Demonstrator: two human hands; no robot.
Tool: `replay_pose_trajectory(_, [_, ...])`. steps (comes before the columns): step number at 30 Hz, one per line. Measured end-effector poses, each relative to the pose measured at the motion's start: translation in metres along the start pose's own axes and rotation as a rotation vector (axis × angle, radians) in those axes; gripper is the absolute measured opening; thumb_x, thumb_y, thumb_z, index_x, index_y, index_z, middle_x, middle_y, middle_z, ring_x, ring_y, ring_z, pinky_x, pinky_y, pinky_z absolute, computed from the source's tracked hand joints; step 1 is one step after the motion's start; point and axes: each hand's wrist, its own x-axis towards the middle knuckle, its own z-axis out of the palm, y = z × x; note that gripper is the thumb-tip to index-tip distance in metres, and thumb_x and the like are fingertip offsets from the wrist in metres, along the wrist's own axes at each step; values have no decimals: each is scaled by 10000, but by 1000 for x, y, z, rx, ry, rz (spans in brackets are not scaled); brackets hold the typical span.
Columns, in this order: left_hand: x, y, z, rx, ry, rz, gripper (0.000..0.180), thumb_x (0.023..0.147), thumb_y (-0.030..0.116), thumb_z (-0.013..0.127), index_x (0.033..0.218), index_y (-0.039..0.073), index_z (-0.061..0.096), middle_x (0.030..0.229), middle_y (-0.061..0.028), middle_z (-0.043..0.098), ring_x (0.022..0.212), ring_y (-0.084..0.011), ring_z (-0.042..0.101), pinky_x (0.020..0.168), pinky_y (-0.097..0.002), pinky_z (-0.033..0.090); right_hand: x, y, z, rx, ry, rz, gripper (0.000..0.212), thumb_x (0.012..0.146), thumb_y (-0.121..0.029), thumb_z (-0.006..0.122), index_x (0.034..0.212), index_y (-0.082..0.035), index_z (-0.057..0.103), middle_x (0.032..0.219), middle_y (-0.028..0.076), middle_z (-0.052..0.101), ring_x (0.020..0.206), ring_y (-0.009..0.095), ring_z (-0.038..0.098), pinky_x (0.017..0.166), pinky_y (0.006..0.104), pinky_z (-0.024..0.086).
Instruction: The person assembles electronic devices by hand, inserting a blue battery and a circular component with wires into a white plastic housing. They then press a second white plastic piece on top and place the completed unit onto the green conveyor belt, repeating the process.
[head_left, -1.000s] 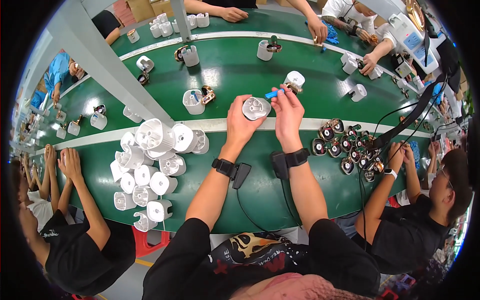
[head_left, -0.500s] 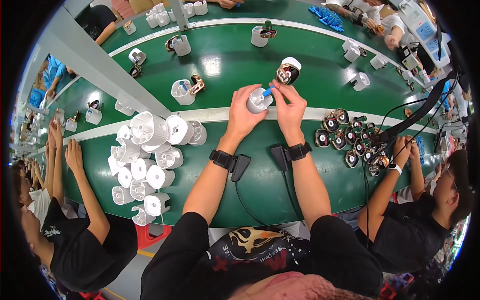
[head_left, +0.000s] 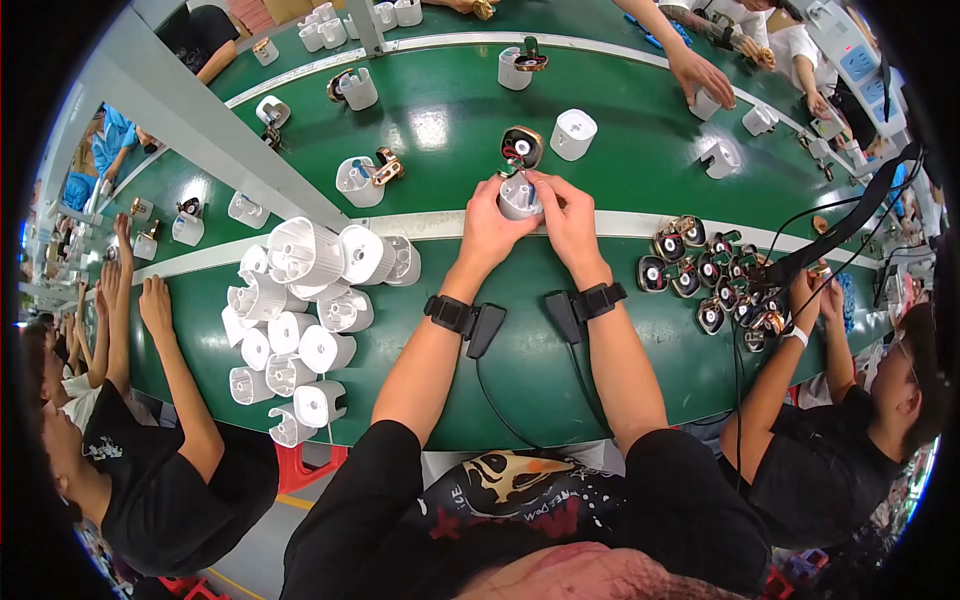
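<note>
My left hand (head_left: 490, 222) is wrapped around the left side of a white plastic housing (head_left: 517, 207), its open top facing up. My right hand (head_left: 568, 222) closes on the right side, fingers at the rim. A bit of a blue cylinder (head_left: 531, 193) shows inside the housing; the rest of it is hidden. Just beyond the rim sits a gold-rimmed black module (head_left: 522, 147) with a round speaker-like disc, and thin wires run down from it toward the housing. Another white housing (head_left: 573, 135) stands beyond my right hand.
A heap of white housings (head_left: 300, 340) lies left of my forearms; a cluster of gold-rimmed modules (head_left: 712, 270) lies right, beside black cables (head_left: 825, 225). A metal rail (head_left: 440, 226) crosses the green table (head_left: 440, 330). Co-workers sit at both sides; another person's hand (head_left: 700, 75) grips a far housing.
The blue cylinder has gone down into the held housing. The module has moved left, from the standing housing to behind the held one. Another person's arm has reached in at the far right.
</note>
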Motion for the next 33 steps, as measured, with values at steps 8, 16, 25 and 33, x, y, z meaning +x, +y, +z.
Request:
replay_pose_trajectory(8, [-4,0,2,47,61,260,568,598,127,868,1097,-14,634,1101,-112,623,984,-244,626,864,-353,497,-1,-4,14,582,126,504,155,918,-103,585,989,11,662,943,58,678,845,130,637,755,281,505])
replay_pose_trajectory(16, [-3,4,2,34,11,157,592,580,120,877,1114,8,648,1049,-103,612,963,-245,621,860,-345,495,1,-1,4,579,49,634,184,890,-103,585,967,47,659,908,55,660,827,124,628,730,264,486])
replay_pose_trajectory(25, [4,-13,-16,133,368,138,657,592,132,881,1185,50,607,1050,-111,597,1018,-326,601,848,-406,500,20,10,-3,9,183,214,306,858,-155,683,1115,6,649,934,114,677,854,169,641,760,297,520])
replay_pose_trajectory(33, [10,-4,-22,261,628,-8,828,611,114,884,1323,44,468,1185,-161,545,1118,-367,483,962,-444,429,77,10,-2,-671,-97,124,497,820,-216,734,1233,-20,539,1075,163,647,864,240,678,751,343,559])
